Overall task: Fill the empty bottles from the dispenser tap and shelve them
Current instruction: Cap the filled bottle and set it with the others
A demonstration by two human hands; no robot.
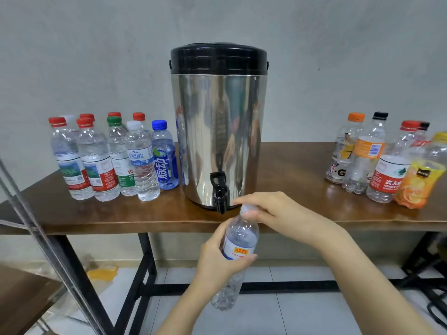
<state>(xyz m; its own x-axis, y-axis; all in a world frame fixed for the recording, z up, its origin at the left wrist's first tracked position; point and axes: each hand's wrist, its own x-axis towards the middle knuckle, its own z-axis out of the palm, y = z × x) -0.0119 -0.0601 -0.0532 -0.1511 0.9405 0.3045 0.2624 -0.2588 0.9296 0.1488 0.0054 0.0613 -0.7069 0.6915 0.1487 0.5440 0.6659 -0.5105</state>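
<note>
A steel dispenser with a black lid stands mid-table, its black tap hanging over the front edge. Just below and right of the tap I hold a clear bottle with a blue-and-white label, tilted slightly. My left hand wraps its middle. My right hand pinches the white cap on its neck. Water shows in the bottle's lower part. Several filled bottles stand left of the dispenser, several empty-looking ones on the right.
The brown wooden table has black legs beneath. A metal rack post slants across the lower left, with a brown shelf board below it. Yellow wrapping lies on the tiled floor.
</note>
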